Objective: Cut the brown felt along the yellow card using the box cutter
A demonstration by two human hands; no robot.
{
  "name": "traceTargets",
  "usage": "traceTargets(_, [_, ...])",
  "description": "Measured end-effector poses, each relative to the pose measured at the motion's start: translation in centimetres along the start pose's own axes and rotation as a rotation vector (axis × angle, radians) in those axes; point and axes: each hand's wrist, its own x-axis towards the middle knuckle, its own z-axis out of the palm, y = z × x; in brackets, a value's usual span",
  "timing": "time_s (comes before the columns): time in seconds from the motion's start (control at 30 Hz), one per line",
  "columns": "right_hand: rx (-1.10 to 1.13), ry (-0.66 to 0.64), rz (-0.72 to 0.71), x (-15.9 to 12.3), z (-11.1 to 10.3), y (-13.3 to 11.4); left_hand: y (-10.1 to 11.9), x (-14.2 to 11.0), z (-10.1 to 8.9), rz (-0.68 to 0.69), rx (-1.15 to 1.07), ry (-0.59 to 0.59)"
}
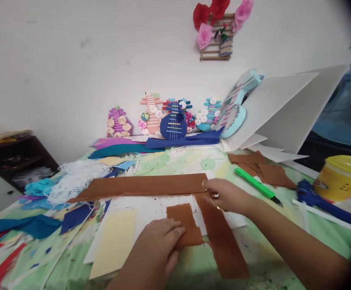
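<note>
My right hand (223, 195) pinches the right end of a long brown strip (151, 184), crepe paper or cloth by its look. That strip lies across the top of a white board (149, 207). From under my right hand a second brown strip (223, 237) runs down toward me over the board's right side. My left hand (160, 245) rests with fingers stretched on a small brown piece (184, 219) at the board's middle. A pale yellow sheet (116, 237) lies at the board's left. The fingertips of my left hand partly cover the small piece.
A green utility knife (258, 186), brown scraps (268, 171), a blue tool (329, 207) and a yellow tub (344, 177) lie right. White cord (78, 181) and coloured strips sit left. Small decorated lutes (173, 123) and white boards (284, 108) stand at the back.
</note>
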Motion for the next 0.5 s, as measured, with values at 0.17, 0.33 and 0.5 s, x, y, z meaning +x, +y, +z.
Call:
traceTargets(0.17, [0.573,0.78,0.04,-1.7,-3.1,-0.5,0.1,-0.3,-1.6,0.073,-0.004,-0.246])
traceTargets(0.33, [0.717,0.795,0.13,-3.4,-0.9,-0.6,0.3,2.1,0.2,-0.168,0.133,-0.007])
traceTargets(0.5, [0.909,0.685,0.273,-3.7,2.8,-0.4,0.3,4.4,3.0,-0.237,0.018,-0.202])
